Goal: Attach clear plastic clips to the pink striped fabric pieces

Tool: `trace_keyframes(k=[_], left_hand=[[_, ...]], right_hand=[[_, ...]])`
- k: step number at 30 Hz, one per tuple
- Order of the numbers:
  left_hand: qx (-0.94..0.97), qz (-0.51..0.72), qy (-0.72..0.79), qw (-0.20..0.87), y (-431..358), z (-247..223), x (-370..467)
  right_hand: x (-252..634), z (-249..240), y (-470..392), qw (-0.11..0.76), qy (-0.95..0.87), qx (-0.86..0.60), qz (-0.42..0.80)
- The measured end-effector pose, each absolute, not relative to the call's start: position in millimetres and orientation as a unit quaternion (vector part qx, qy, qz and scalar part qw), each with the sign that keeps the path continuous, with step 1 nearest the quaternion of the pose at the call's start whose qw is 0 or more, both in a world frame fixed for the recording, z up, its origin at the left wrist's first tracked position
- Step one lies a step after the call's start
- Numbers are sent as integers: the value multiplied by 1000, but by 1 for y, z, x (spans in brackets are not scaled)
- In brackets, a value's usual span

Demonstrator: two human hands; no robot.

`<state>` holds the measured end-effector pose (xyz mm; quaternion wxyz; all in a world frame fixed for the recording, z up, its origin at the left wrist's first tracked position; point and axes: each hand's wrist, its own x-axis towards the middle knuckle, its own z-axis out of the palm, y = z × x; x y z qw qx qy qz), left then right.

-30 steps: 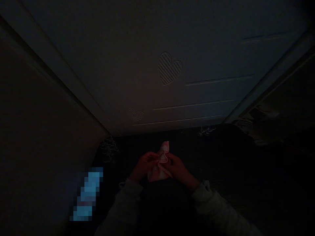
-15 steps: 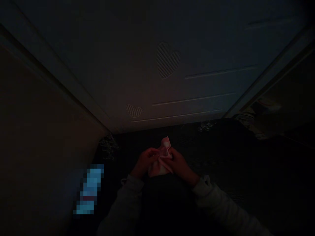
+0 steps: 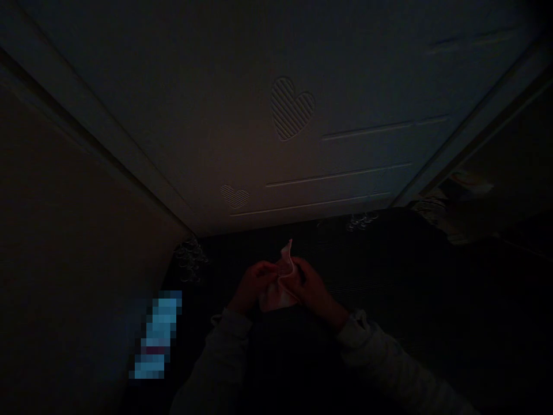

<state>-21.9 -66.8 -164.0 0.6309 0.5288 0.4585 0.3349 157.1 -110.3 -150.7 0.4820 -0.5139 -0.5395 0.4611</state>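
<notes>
A small pink cloth, with paler patches, is bunched between my two hands in very dim light. My left hand pinches its left side, with thumb and fingers pressed together. On the right side, my right hand is closed round a fold of it. A narrow corner of the cloth points up above my fingers, and its lower part hangs towards my lap. I cannot tell whether anything lies inside the folds.
Ahead stands a pale door with a striped large heart and a striped small heart. A lit, pixelated screen is at lower left. Clear curled things lie by the door's left corner, others farther right.
The upper corner of the cloth has become narrower and bent, and the fold by my right hand has shifted. Both hands stay in nearly the same place.
</notes>
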Motion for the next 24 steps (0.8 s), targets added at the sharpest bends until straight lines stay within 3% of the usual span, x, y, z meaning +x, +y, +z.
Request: trace_keyframes(k=[9,24], left_hand=[[522,354,429,646,-70,-163,-20],[474,367,444,666,-68,-164,-20]], right_hand=[[160,-143,-111,455,-555,-495,490],[160,-156,-110,497,-475,-521,506]])
